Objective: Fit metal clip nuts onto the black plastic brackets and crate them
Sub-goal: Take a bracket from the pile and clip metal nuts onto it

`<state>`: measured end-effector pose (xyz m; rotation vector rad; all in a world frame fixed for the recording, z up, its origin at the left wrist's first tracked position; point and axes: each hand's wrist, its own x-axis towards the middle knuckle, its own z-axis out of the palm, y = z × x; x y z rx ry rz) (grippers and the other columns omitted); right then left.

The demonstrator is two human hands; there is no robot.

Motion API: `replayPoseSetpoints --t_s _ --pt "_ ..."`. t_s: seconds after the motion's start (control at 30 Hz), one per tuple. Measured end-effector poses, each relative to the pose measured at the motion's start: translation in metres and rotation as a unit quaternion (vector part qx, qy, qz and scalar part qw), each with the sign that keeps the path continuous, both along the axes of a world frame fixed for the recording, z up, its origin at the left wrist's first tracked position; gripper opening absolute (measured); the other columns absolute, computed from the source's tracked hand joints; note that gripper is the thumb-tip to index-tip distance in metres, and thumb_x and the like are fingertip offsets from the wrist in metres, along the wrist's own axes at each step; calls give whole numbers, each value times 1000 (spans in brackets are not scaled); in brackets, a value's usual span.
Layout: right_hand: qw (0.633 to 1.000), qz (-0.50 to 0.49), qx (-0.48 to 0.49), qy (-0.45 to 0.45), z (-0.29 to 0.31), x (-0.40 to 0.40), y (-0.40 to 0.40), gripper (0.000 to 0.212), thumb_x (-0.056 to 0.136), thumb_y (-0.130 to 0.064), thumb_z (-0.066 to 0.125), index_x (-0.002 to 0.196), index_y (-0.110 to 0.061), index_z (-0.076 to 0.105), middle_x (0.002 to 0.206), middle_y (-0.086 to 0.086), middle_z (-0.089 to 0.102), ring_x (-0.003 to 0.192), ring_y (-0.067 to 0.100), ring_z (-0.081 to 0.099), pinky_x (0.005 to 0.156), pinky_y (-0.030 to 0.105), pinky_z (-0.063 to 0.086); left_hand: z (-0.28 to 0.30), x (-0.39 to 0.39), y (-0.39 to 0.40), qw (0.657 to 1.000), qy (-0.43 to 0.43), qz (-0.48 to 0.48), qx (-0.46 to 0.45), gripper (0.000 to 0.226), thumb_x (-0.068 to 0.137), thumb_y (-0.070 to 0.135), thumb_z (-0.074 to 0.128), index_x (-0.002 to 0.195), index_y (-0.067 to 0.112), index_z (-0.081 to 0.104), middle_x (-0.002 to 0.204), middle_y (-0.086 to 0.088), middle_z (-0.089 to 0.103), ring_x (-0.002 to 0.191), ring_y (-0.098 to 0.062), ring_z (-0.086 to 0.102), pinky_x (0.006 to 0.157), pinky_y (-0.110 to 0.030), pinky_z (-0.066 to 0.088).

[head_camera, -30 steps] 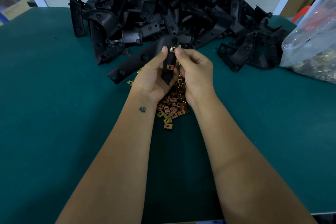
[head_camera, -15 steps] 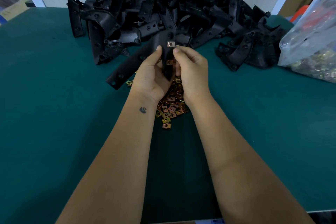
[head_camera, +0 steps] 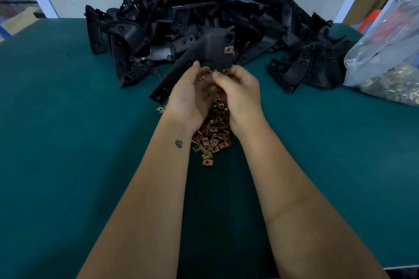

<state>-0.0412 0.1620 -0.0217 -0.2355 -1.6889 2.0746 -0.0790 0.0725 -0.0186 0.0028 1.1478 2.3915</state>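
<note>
Above the nut pile: you are holding one black bracket up over the loose clip nuts.
Left hand: you are gripping the bracket's lower edge.
Right hand: you are curling fingers near that edge — grip unclear.
Fitted nut: sitting on the bracket's right edge.
Bracket heap: lying behind, on the green mat.
Bag: sitting far right — nuts inside.
</note>
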Motion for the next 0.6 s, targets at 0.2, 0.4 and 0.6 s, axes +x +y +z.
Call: replayPoseSetpoints --t_s 0.2,0.4,0.6 --pt "977 -4 -211 34 3 2 17 24 91 -4 62 70 -14 62 65 0 66 58 9 56 59 21 48 -2 -2 -4 987 17 139 73 41 94 18 67 131 15 51 116 -4 65 105 -19 69 85 -32 59" --pt "957 1 -281 69 4 5 25 15 92 -29 64 91 -14 66 72 -4 62 62 6 55 63 20 47 -2 1 -1 967 145 149 -145 28 90 3 69 115 14 66 108 -2 68 91 -13 70 75 -23 57" --pt "974 -60 -216 16 3 1 18 17 87 -28 72 88 -18 58 72 -8 60 58 7 55 62 23 49 0 10 4 958 210 87 -176 32 86 -1 71 104 25 71 88 14 74 83 -2 70 75 -19 55"
